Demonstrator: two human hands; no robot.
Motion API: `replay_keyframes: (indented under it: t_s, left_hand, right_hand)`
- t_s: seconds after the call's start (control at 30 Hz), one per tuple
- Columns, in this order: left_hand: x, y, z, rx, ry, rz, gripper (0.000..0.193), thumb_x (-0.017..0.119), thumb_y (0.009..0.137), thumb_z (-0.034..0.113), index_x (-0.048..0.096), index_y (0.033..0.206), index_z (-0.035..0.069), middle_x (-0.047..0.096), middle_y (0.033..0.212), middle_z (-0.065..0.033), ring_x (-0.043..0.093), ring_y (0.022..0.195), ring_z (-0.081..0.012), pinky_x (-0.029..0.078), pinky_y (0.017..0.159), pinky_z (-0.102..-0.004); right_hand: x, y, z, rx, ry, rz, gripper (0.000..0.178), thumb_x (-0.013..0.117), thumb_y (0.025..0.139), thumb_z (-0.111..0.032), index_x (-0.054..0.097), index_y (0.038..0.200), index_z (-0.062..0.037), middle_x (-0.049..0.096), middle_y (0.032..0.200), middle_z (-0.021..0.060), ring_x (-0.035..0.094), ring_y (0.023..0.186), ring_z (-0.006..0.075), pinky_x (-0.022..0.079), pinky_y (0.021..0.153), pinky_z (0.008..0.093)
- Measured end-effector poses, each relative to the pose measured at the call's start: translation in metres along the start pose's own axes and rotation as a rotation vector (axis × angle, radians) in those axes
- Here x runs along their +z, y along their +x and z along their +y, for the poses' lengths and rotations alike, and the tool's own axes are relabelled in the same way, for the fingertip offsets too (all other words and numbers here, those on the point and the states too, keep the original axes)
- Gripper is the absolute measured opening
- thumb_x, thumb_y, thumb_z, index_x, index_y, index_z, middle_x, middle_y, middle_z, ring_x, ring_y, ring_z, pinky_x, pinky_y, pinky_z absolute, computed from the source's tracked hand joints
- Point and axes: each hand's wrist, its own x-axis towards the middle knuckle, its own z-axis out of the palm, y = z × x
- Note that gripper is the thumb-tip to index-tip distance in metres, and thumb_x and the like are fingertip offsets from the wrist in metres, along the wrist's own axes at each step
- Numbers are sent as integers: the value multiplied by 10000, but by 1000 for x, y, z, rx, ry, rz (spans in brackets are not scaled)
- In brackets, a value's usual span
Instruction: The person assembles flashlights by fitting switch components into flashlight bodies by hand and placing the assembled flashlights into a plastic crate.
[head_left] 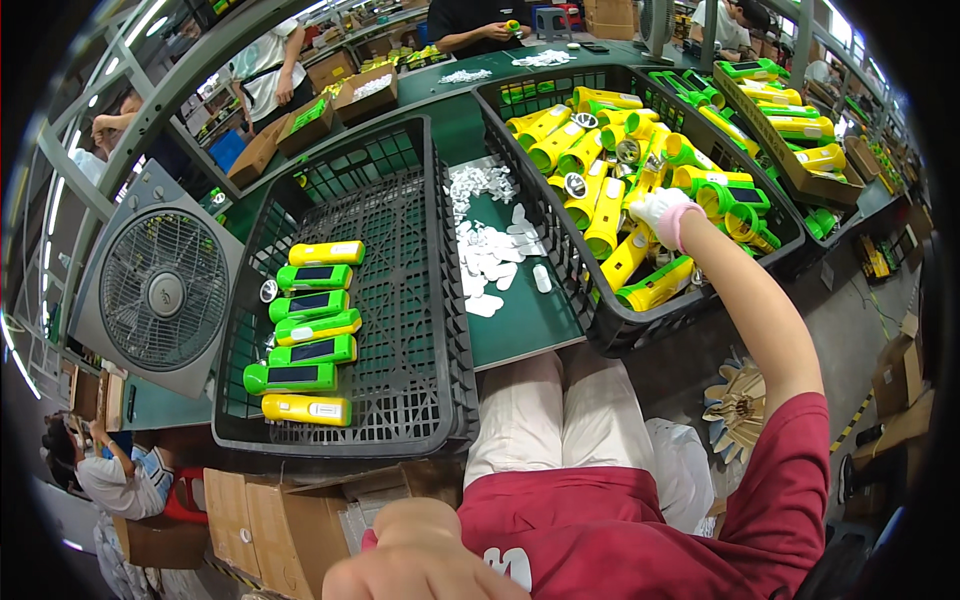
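Note:
My right hand [662, 215], in a white glove with a pink cuff, reaches into a black crate [560, 225] heaped with yellow and green flashlights [605, 218]. Its fingers are closed at a yellow flashlight [650, 178], and part of the grip is hidden by the glove. Low in the picture, close to the camera, is my left hand [430, 560]; its back shows and its fingers are cut off by the lower edge. A second black crate [455, 350] holds a column of several flashlights [305, 376] lying side by side, most with dark panels facing up.
Between the crates, small white plastic pieces [485, 255] lie on the green table [520, 335]. A grey box fan [165, 290] stands left of the left crate. A cardboard box of flashlights [800, 130] is at the right. Other people work beyond; cardboard boxes [270, 520] stand below.

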Motion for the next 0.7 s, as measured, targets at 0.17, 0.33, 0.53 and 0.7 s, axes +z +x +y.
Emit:
replay_keyframes:
  t_s: [0.17, 0.33, 0.53, 0.7]
  left_hand:
    - [-8, 20, 6, -77, -105, -31, 184, 523, 845, 140, 576, 672, 105, 608, 767, -8, 587, 695, -155, 397, 535, -245]
    - [-12, 30, 7, -174, -15, -250, 219, 449, 878, 195, 584, 723, 121, 601, 758, -16, 576, 672, -139, 400, 563, -264]
    - [-22, -5, -22, -59, 78, -64, 270, 396, 859, 164, 506, 623, 90, 567, 673, -72, 524, 671, -203, 391, 599, -328]
    - [-56, -47, -44, -400, 650, 405, 148, 621, 704, 156, 619, 652, 18, 578, 906, -168, 519, 835, -238, 402, 690, -320]
  right_hand:
    - [-3, -8, 14, -1, 43, 63, 260, 607, 677, -79, 551, 929, -111, 602, 899, 112, 575, 889, 290, 461, 748, 371]
    - [-21, -20, 13, 4, 212, 526, 418, 631, 607, -57, 482, 992, -118, 562, 867, 95, 555, 850, 284, 454, 702, 388]
    - [-69, -64, -14, 362, 670, 1041, 475, 704, 632, -250, 481, 1010, -68, 574, 905, 141, 565, 865, 307, 453, 735, 368]
    - [-89, -111, -28, 415, 1220, 1366, 557, 725, 639, -254, 470, 1066, -4, 575, 963, 111, 561, 874, 178, 443, 780, 296]
